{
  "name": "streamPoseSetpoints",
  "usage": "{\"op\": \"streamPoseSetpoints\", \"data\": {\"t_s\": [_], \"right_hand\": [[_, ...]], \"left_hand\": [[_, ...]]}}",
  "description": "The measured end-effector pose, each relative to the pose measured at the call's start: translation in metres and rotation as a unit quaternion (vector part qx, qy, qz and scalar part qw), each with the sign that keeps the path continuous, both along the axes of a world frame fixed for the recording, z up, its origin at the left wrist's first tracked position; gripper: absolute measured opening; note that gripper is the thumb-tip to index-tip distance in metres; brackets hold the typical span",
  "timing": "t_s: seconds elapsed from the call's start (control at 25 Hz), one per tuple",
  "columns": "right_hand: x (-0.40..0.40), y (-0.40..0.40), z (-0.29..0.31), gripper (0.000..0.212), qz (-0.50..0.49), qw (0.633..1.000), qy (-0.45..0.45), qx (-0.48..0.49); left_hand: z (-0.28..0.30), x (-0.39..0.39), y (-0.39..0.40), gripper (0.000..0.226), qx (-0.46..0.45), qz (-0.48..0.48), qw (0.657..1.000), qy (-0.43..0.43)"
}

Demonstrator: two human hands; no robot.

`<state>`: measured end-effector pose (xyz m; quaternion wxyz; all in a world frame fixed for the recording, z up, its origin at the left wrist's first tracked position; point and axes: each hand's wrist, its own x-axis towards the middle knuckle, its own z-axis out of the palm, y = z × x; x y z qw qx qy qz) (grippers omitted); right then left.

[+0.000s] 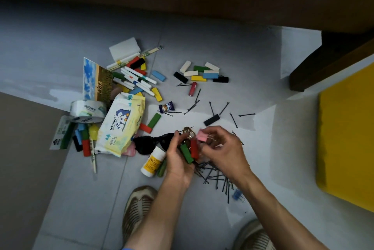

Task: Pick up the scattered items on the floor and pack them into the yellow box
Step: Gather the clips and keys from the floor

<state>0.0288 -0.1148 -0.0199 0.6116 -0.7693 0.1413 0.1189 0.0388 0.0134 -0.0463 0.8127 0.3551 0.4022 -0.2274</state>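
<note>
The yellow box (348,142) is sitting at the 3 o'clock edge of view, well apart from the scatter on the grey floor (253,57). At centre, the left hand (178,160) is cupping a green block (186,153) and a red block (194,148), its grip clamped around them, with small metallic pieces above them that cannot be identified. The right hand (224,148) is pinching a pink binder clip (202,135) just beside them, fingertips together on it. Black sunglasses (151,143) and a white bottle (153,161) are lying at 9 o'clock of the left hand. A baby wipes pack (121,122) is resting further out. Hairpins (218,179) are piling at 6 o'clock beneath the hands.
</note>
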Motion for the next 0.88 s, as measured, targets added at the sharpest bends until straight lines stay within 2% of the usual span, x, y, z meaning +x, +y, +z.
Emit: {"op": "streamPoseSetpoints", "data": {"t_s": [0.04,0.12,0.2,0.28,0.36,0.4,0.44,0.52,0.56,0.6,0.64,0.72,0.8,0.88], "right_hand": [[-0.004,0.004,0.006,0.031,0.022,0.999,-0.023,0.017],[-0.002,0.006,0.009,0.026,0.022,0.996,-0.081,-0.016],[0.013,-0.001,-0.003,0.031,-0.009,0.979,-0.109,-0.170],[0.032,-0.011,-0.021,0.046,0.086,0.924,-0.070,-0.365],[0.041,-0.013,-0.041,0.046,0.213,0.855,-0.022,-0.472],[0.042,-0.015,-0.048,0.039,0.235,0.835,-0.012,-0.498],[0.042,-0.014,-0.051,0.032,0.226,0.836,-0.007,-0.500],[0.038,-0.007,-0.051,0.024,0.162,0.886,-0.024,-0.433],[0.034,0.001,-0.053,0.026,0.149,0.903,-0.041,-0.401],[0.030,0.011,-0.054,0.033,0.169,0.902,-0.051,-0.394],[0.024,0.022,-0.056,0.045,0.205,0.891,-0.050,-0.402],[0.011,0.039,-0.064,0.066,0.267,0.842,-0.055,-0.465],[0.004,0.042,-0.074,0.064,0.274,0.796,-0.105,-0.529],[0.002,0.033,-0.084,0.052,0.257,0.775,-0.163,-0.553]], "left_hand": [[0.002,0.002,-0.003,0.046,-0.017,-0.002,1.000,-0.004],[0.005,0.005,-0.006,0.041,-0.033,0.002,0.999,-0.009],[0.005,0.008,-0.003,0.032,-0.023,0.011,1.000,-0.008],[0.005,0.008,0.005,0.030,-0.018,0.020,1.000,0.000],[0.005,0.005,0.017,0.026,-0.009,0.029,1.000,0.004],[0.005,0.003,0.023,0.024,-0.004,0.036,0.999,-0.001],[0.005,0.001,0.029,0.022,0.000,0.046,0.999,-0.009],[0.005,-0.002,0.036,0.021,-0.005,0.063,0.998,-0.025],[0.004,-0.003,0.037,0.021,-0.009,0.066,0.997,-0.028],[0.003,-0.004,0.037,0.021,-0.009,0.065,0.997,-0.028],[0.003,-0.005,0.037,0.021,-0.005,0.063,0.998,-0.026],[0.004,-0.007,0.039,0.022,0.002,0.062,0.998,-0.023],[0.006,-0.008,0.042,0.021,0.007,0.069,0.997,-0.021],[0.007,-0.009,0.046,0.021,0.013,0.072,0.997,-0.019]]}}
